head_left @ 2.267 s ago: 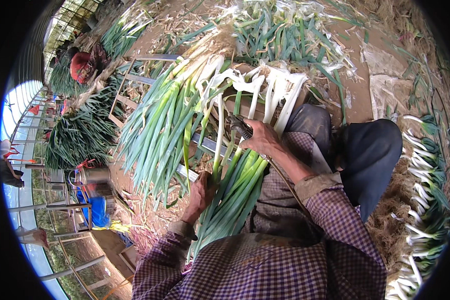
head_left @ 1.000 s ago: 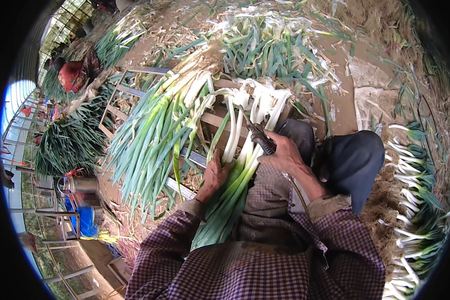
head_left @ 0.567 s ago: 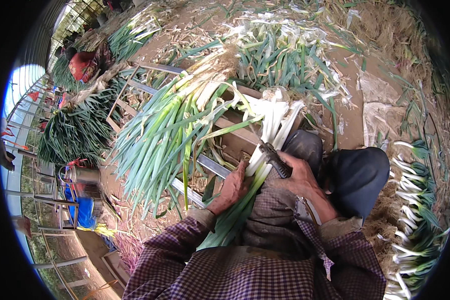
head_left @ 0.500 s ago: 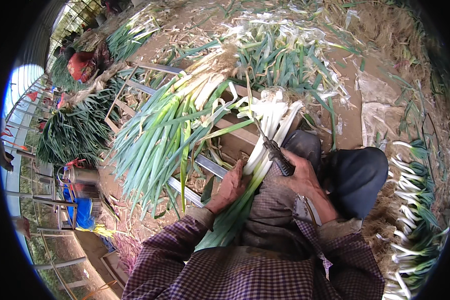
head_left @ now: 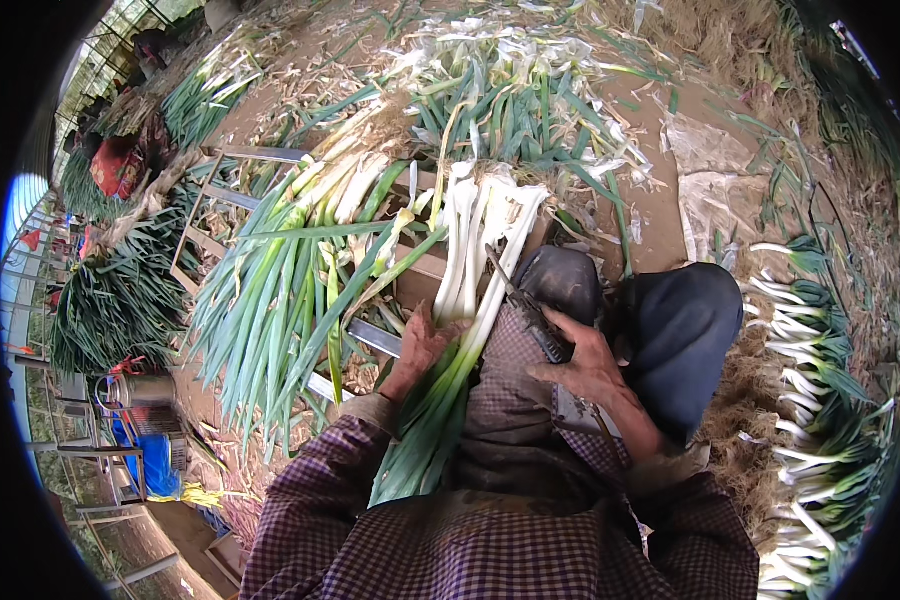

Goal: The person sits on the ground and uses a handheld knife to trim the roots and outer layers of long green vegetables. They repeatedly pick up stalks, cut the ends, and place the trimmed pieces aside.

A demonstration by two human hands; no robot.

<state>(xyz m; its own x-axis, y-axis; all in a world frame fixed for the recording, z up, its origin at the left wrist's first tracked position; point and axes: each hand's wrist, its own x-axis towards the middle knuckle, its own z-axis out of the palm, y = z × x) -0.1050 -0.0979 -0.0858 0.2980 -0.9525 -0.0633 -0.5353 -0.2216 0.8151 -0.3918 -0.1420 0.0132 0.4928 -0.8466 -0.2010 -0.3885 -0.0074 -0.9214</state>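
My left hand (head_left: 422,352) is closed round a small bunch of long green onions (head_left: 462,250) that lies over my left thigh. Their white stalks and pale root ends point away from me. Green leaves trail down toward my lap. In my right hand (head_left: 602,375) is a dark slender tool (head_left: 538,322) with a thin tip; its exact kind is not clear. That tip reaches close to the right edge of the white stalks. Left of the bunch, a big heap of untrimmed green onions (head_left: 280,270) rests across a metal-and-wood frame (head_left: 375,338).
Loose leaves and peelings (head_left: 530,100) litter the ground ahead. A row of white-stalked onions (head_left: 805,380) lies at the right. On the left are a dark green pile (head_left: 120,295), a metal bucket (head_left: 145,392) and blue plastic (head_left: 158,465). Someone in red (head_left: 118,165) is farther off.
The view has shifted a little to the right. The white stalks are more spread and barer at their ends, and the tool has drawn slightly back toward me.
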